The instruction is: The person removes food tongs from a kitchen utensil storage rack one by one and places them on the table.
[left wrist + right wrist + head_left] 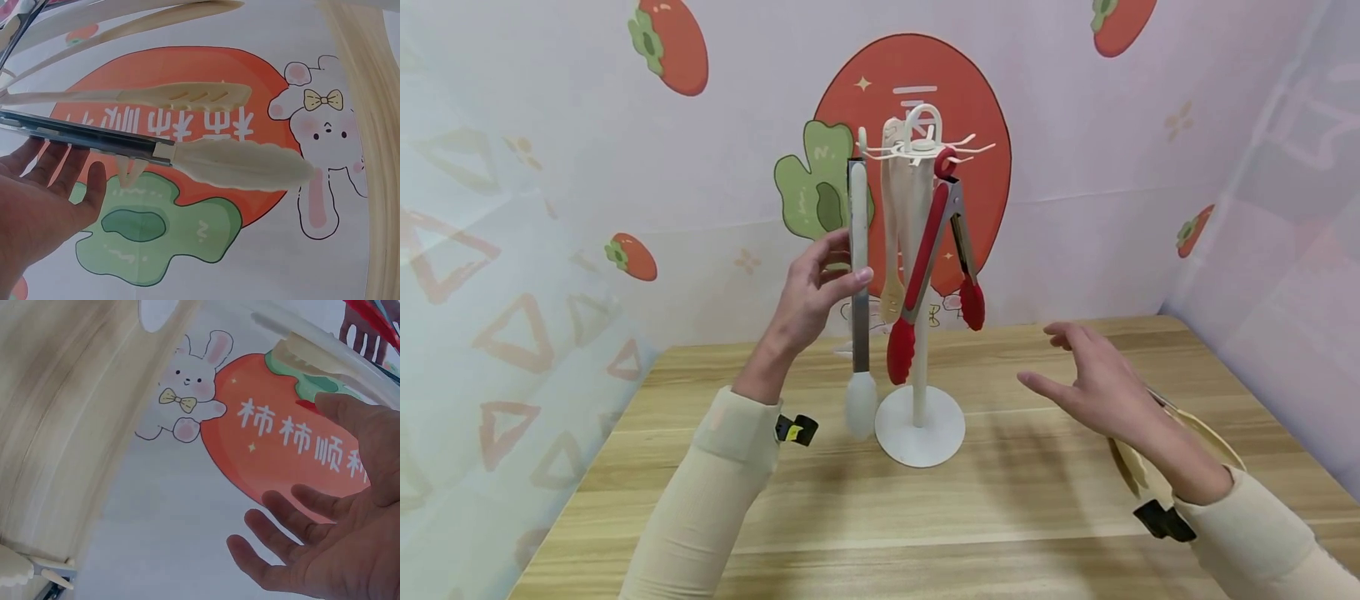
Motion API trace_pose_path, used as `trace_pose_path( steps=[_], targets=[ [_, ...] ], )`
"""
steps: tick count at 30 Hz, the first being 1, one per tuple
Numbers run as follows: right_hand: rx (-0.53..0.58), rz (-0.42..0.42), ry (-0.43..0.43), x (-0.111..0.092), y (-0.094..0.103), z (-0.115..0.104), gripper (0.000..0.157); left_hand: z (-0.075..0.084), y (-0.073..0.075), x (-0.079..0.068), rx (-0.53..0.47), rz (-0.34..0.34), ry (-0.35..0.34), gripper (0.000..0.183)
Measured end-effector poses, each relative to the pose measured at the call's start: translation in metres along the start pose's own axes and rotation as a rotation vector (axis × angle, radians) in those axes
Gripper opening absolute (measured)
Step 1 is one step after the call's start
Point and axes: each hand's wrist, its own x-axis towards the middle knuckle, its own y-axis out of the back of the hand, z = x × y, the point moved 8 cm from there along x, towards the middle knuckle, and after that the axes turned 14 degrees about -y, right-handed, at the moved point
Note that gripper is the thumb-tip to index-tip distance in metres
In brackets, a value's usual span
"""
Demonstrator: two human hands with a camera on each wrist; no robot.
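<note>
Pale tongs [861, 325] with metal arms and white tips hang at the left of a white utensil stand [920, 425]. My left hand [808, 292] is beside them, fingers behind the tongs and thumb crossing in front in the head view. In the left wrist view the fingers are fairly straight against the tongs [237, 164], and the thumb appears apart from them. Red tongs [934, 225] hang spread on the stand's near right side. My right hand [1093, 379] hovers over the table to the right, fingers spread, holding nothing.
Behind the pole hangs a beige slotted turner [892, 292]. Another cream-tipped utensil with metal parts [1210, 437] lies on the wooden table [1000, 542], partly hidden under my right forearm. A printed backdrop [737, 167] stands behind the stand.
</note>
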Motion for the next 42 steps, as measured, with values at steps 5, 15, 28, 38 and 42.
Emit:
trace_pose_path(
  steps=[5, 15, 28, 38, 42],
  targets=[
    [0.023, 0.009, 0.007, -0.001, 0.002, -0.005, 0.074, 0.001, 0.004, -0.001, -0.008, 0.024, -0.01, 0.065],
    [0.092, 0.04, 0.062, 0.0, 0.004, -0.028, 0.08, 0.002, 0.015, -0.008, 0.006, 0.068, -0.011, 0.061],
    [0.207, 0.082, 0.104, 0.003, 0.009, -0.057, 0.084, -0.001, 0.034, -0.024, 0.059, 0.132, 0.012, 0.054],
    [0.216, 0.092, 0.128, 0.004, 0.008, -0.068, 0.086, -0.009, 0.049, -0.041, 0.134, 0.145, 0.11, 0.058],
    [0.21, 0.09, 0.129, 0.005, 0.008, -0.07, 0.087, -0.009, 0.055, -0.045, 0.175, 0.147, 0.136, 0.058]
  ],
)
